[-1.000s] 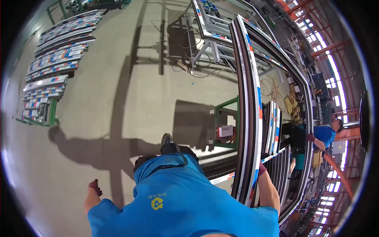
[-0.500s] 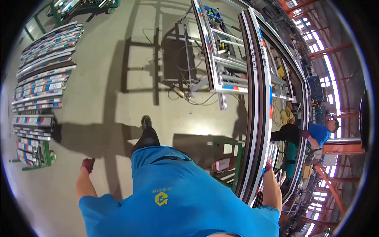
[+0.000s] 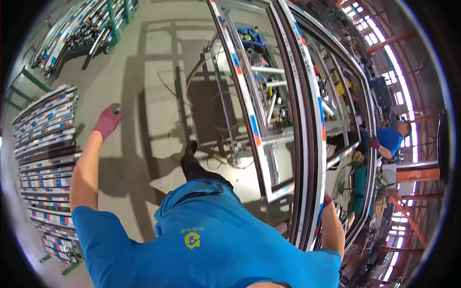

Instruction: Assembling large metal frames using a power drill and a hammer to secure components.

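Note:
Along my right side runs a large rectangular window frame (image 3: 307, 134), its long members dark with white strips and red-and-blue tape. My right hand (image 3: 328, 199), in a dark red glove, grips the near long member; its fingers are mostly hidden behind the profile. Out to the left, my left hand (image 3: 108, 122) is raised over the floor in the same kind of glove. Its fingers are apart and slightly bent, and it appears to hold nothing. Beyond the frame a co-worker in blue (image 3: 389, 139) has a gloved hand at its far side.
A smaller frame (image 3: 254, 127) lies on a metal stand ahead, left of the large frame, with a blue bin (image 3: 252, 37) of parts nearby. Stacked profiles (image 3: 45, 180) line the left, and a green rack (image 3: 114, 21) with more profiles stands far left. A hose (image 3: 192, 72) trails near the stand.
I have stepped forward with the large frame; the stand and smaller frame are nearer. My left hand has swung up and forward from beside my body. The right hand stays on the frame.

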The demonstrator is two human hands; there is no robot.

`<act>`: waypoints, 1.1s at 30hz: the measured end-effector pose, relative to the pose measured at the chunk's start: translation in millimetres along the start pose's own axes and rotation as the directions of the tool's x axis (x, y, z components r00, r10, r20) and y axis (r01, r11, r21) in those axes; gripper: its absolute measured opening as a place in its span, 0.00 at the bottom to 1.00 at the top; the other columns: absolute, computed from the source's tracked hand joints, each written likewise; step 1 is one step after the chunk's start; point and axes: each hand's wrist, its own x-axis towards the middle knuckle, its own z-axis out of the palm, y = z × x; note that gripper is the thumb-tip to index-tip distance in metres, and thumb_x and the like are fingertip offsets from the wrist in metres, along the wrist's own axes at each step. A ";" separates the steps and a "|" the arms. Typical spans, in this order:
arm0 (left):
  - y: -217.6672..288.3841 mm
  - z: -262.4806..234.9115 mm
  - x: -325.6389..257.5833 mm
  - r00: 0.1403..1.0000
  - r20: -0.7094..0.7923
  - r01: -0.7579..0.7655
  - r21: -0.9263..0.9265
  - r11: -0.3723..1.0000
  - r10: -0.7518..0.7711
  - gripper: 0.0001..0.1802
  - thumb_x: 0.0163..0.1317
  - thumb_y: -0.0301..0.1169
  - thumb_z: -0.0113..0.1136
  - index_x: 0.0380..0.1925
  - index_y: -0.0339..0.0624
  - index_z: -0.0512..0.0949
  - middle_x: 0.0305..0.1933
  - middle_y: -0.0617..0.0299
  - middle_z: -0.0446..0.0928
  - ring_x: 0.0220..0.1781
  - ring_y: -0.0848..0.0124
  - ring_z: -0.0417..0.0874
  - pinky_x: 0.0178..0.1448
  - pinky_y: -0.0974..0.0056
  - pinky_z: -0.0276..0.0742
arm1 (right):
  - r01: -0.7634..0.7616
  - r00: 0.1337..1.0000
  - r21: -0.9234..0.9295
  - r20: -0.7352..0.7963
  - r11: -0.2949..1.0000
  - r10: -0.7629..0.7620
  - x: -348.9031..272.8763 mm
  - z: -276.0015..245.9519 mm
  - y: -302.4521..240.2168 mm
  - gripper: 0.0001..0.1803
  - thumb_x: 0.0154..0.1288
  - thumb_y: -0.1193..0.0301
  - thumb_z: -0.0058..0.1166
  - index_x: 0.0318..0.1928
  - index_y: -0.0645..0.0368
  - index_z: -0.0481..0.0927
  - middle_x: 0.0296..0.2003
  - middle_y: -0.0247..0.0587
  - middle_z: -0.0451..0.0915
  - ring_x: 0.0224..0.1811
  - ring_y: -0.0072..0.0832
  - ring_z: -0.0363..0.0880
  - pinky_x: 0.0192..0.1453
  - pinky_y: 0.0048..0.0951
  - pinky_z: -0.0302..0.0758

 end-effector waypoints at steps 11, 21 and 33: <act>283.4 133.5 239.9 0.894 0.346 -0.107 -0.451 0.886 0.284 0.58 0.63 0.63 0.72 0.81 0.36 0.60 0.82 0.41 0.66 0.82 0.51 0.68 0.84 0.53 0.65 | 0.096 0.994 0.040 0.049 0.995 -0.097 181.9 105.1 -268.6 0.18 0.79 0.66 0.61 0.61 0.63 0.86 0.47 0.36 0.89 0.45 0.22 0.87 0.50 0.29 0.87; 473.0 200.8 473.2 0.840 0.401 0.224 -0.869 0.440 0.365 0.56 0.66 0.60 0.74 0.77 0.30 0.61 0.68 0.46 0.80 0.71 0.62 0.80 0.75 0.62 0.72 | 0.229 0.973 0.012 -0.031 0.973 -0.229 330.4 186.8 -414.5 0.21 0.76 0.69 0.65 0.65 0.61 0.83 0.48 0.36 0.89 0.45 0.22 0.88 0.47 0.27 0.88; 470.4 213.7 622.3 0.990 0.112 0.133 -0.944 0.302 -0.084 0.32 0.67 0.38 0.77 0.65 0.34 0.75 0.58 0.59 0.85 0.59 0.68 0.84 0.66 0.60 0.79 | 0.241 0.949 -0.300 -0.126 0.923 -0.288 445.2 242.6 -501.5 0.26 0.82 0.58 0.54 0.63 0.70 0.82 0.51 0.45 0.89 0.51 0.26 0.85 0.56 0.33 0.82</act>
